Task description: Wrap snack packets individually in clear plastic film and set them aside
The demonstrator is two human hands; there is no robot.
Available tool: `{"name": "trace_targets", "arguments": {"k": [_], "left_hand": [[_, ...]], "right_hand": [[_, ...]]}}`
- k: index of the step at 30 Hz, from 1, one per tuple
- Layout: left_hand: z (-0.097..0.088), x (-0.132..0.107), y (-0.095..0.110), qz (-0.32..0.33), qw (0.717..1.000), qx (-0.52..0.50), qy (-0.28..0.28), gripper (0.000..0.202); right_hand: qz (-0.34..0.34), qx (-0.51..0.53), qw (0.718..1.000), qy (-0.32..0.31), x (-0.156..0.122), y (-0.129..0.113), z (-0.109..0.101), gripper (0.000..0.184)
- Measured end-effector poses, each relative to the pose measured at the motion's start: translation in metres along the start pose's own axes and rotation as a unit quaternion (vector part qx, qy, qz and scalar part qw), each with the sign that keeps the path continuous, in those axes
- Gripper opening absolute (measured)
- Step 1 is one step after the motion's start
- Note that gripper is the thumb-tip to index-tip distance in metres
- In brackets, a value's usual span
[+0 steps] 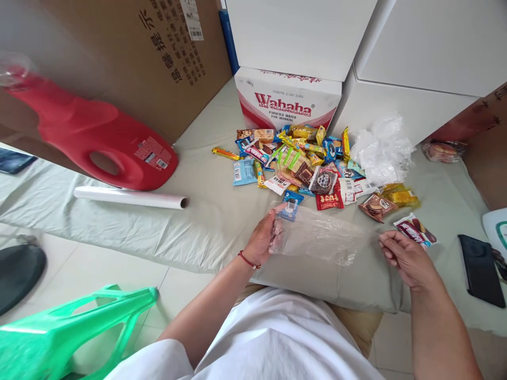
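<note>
My left hand [264,238] is closed on the left end of a clear plastic bag [317,237], which lies flat on the pale green sheet [214,211]. My right hand [406,257] rests just right of the bag, fingers curled loosely, not touching it, holding nothing I can see. A pile of wrapped snacks [301,158] lies beyond the bag. One blue packet [289,207] touches the bag's far edge. A brown-and-white snack packet [415,230] lies just above my right hand.
A red jug [103,137] lies on its side at the left, beside a white roll [130,198]. A Wahaha box [287,100] and crumpled clear plastic [382,150] sit behind the snacks. A black phone [481,269] lies right. A green plastic stool [67,332] stands at lower left.
</note>
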State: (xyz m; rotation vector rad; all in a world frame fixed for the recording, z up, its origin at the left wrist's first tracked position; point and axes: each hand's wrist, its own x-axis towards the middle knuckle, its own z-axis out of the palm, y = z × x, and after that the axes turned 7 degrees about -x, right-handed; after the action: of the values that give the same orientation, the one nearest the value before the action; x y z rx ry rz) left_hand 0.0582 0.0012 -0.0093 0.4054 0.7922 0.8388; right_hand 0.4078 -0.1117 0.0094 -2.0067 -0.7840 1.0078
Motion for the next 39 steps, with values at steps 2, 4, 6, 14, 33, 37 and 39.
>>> {"name": "trace_targets", "arguments": {"k": [2, 4, 6, 14, 33, 37, 39], "left_hand": [[0.004, 0.001, -0.002, 0.001, 1.0, 0.004, 0.007, 0.066], [0.007, 0.003, -0.005, -0.005, 1.0, -0.001, 0.017, 0.066], [0.009, 0.005, -0.007, -0.018, 1.0, -0.015, 0.018, 0.067], [0.006, 0.002, -0.008, -0.054, 0.997, -0.031, -0.047, 0.059], [-0.042, -0.029, 0.024, -0.029, 0.989, 0.13, 0.064, 0.051], [-0.039, -0.028, 0.022, -0.024, 0.98, 0.192, 0.047, 0.046], [-0.037, -0.027, 0.02, -0.02, 0.979, 0.197, 0.047, 0.045]], "right_hand": [[-0.072, -0.101, 0.985, 0.123, -0.004, -0.004, 0.004, 0.042], [-0.167, -0.145, 0.953, 0.207, -0.019, -0.017, 0.023, 0.033], [-0.276, -0.14, 0.936, 0.168, -0.042, -0.035, 0.054, 0.022], [-0.484, -0.203, 0.84, -0.136, -0.051, -0.05, 0.184, 0.042], [-0.303, -0.098, 0.941, -0.117, -0.019, -0.028, 0.183, 0.036], [-0.304, -0.091, 0.941, -0.12, -0.018, -0.028, 0.181, 0.033], [-0.299, -0.086, 0.942, -0.123, -0.017, -0.028, 0.18, 0.03]]}}
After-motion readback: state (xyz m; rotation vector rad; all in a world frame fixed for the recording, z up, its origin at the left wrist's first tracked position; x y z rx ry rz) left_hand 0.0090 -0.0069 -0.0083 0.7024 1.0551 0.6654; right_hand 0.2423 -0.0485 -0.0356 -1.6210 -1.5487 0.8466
